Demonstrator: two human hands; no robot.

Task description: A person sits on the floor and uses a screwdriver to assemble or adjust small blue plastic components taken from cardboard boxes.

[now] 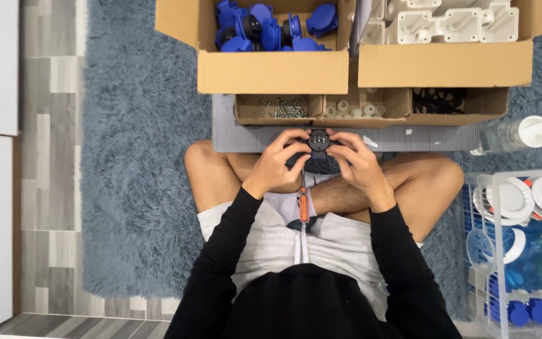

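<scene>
Sitting cross-legged on the shaggy blue rug [139, 188] with both hands closed around a small dark round plug part [318, 140], held up between my knees just in front of the grey board [409, 138]. My left hand [277, 166] grips it from the left side and my right hand [359, 164] from the right, thumbs pressing near the top face. Looks like hard plastic to me, so probably light and stiff, a bit slick, best pinched by the rim. An orange-handled screwdriver [303, 206] lies in my lap just below. Boxes of blue parts [271, 28] and white parts [446, 25] sit well beyond.
</scene>
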